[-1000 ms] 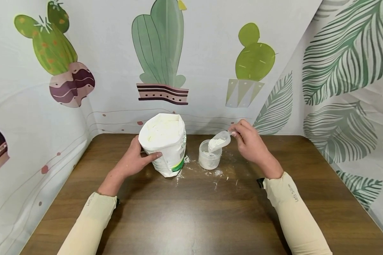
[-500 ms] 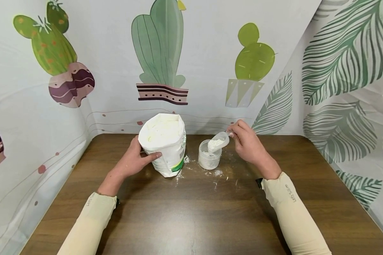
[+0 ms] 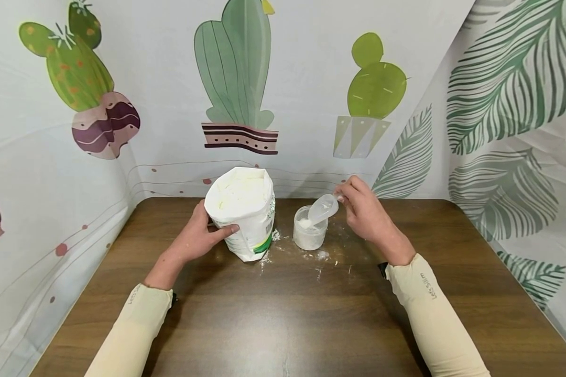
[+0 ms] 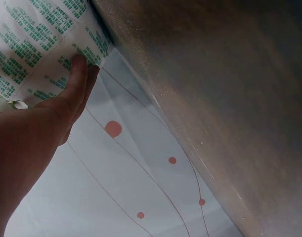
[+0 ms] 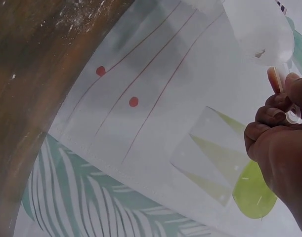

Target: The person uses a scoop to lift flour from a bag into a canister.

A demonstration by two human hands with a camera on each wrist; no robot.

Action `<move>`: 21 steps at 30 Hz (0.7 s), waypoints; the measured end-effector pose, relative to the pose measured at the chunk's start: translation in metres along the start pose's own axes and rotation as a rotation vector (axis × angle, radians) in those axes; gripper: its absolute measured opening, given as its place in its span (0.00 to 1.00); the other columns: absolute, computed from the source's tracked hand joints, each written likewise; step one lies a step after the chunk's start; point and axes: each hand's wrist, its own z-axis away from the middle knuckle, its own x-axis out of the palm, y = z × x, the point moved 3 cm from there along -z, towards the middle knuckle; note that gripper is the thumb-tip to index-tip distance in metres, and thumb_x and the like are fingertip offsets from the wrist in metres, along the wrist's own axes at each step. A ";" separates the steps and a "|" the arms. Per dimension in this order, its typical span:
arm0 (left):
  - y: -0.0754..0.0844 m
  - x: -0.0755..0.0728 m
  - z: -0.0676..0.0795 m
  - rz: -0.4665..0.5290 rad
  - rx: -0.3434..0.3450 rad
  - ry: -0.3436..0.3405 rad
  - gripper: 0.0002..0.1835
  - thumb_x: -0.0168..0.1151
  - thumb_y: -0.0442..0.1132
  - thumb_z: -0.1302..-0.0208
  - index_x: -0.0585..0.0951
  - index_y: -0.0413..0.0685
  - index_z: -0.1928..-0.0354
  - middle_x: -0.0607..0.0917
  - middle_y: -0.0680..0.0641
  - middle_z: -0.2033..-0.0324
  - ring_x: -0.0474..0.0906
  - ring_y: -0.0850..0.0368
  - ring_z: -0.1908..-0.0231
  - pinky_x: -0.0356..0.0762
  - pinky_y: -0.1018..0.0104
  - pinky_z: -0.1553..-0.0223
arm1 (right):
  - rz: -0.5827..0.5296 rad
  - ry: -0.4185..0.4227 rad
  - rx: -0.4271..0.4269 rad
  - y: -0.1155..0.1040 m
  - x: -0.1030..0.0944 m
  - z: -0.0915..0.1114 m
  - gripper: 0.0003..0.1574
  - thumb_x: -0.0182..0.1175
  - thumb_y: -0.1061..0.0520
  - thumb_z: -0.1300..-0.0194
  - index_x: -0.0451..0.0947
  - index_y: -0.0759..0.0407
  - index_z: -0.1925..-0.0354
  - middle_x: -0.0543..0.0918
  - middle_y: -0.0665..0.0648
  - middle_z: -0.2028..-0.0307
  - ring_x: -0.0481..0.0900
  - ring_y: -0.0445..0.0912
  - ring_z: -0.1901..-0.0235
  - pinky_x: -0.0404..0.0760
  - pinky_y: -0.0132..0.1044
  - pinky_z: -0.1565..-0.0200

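My left hand (image 3: 199, 234) grips the side of an open white bag of powder (image 3: 245, 235), thumb across its front. The bag stands upright and leans slightly, filled near the top with white powder (image 3: 239, 195). Green print covers the bag's side in the left wrist view. My right hand (image 3: 365, 209) pinches the handle of a translucent plastic scoop (image 3: 323, 208). The scoop is tilted steeply down to the left over a small clear round tub (image 3: 308, 240), its lip at the opening. Only traces of powder show in the scoop; some powder lies inside the tub.
Powder is spilled on the brown wooden table (image 3: 283, 314) around the tub and the bag. A fabric backdrop (image 3: 311, 78) printed with cacti and leaves hangs close behind the table and along both sides.
The right hand has tipped the scoop further down, and the heap of powder in it has dropped into the tub. The left hand and the bag stay put.
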 end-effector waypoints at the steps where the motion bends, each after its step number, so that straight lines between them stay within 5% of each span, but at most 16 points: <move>1: 0.000 0.000 0.000 0.002 0.003 0.001 0.46 0.78 0.41 0.35 0.63 0.57 0.21 0.68 0.44 0.32 0.67 0.49 0.32 0.76 0.43 0.38 | 0.001 0.000 -0.003 0.000 0.000 0.000 0.08 0.59 0.76 0.29 0.83 0.70 0.56 0.76 0.61 0.63 0.76 0.56 0.58 0.77 0.48 0.53; 11: 0.035 -0.003 0.005 0.006 0.003 -0.006 0.44 0.77 0.33 0.36 0.63 0.40 0.22 0.69 0.38 0.34 0.67 0.44 0.33 0.75 0.40 0.38 | 0.012 0.009 -0.020 0.000 -0.002 0.000 0.09 0.59 0.77 0.30 0.83 0.70 0.57 0.76 0.61 0.63 0.76 0.57 0.57 0.78 0.48 0.51; 21: 0.034 -0.003 0.006 0.010 0.018 0.003 0.44 0.77 0.36 0.35 0.63 0.42 0.22 0.69 0.38 0.33 0.67 0.44 0.33 0.74 0.38 0.38 | -0.005 0.018 0.047 -0.001 -0.013 0.000 0.11 0.58 0.78 0.30 0.83 0.72 0.54 0.78 0.63 0.60 0.77 0.56 0.56 0.76 0.44 0.54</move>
